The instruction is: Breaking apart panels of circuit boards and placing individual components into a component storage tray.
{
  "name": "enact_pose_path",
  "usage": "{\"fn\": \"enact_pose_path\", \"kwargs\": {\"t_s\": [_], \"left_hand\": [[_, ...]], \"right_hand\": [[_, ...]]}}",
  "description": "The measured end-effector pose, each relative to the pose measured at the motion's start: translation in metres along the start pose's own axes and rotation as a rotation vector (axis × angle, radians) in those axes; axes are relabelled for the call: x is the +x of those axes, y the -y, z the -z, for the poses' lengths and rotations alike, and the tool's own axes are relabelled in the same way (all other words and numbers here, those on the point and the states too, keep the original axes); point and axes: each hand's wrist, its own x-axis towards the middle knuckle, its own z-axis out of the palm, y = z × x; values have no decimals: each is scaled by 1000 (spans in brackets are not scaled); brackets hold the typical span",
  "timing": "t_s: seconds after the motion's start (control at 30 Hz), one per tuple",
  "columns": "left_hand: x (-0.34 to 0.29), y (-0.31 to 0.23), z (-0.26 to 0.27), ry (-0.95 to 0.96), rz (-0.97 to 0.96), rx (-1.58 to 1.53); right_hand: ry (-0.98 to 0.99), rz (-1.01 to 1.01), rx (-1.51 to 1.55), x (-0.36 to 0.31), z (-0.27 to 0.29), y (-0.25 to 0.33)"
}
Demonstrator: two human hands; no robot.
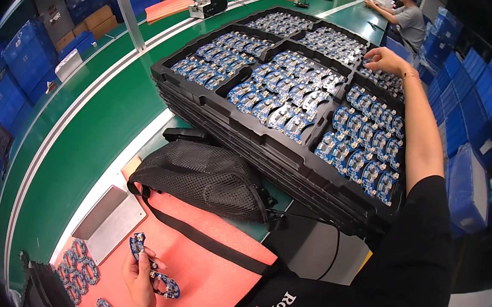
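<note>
We are holding curved blue boards over grainy pink foam.
Our left hand is pinching them between bent fingers; our right hand, loosely curled, is reaching over the ridged black plastic tray, its grip unclear.

There are two bare hands, at least two held curved blue circuit boards, one topmost six-compartment black plastic tray, one black mesh bag and one bent silver metal bracket.
</note>
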Motion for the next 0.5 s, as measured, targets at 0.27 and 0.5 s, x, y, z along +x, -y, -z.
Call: {"fn": "enact_pose_path", "kwargs": {"t_s": [0.27, 0.5], "left_hand": [[0, 2, 3, -14, -6, 5], [1, 4, 2, -3, -13, 0]], "right_hand": [[-34, -39, 191, -6, 2, -6], [32, -91, 33, -6, 4, -21]]}}
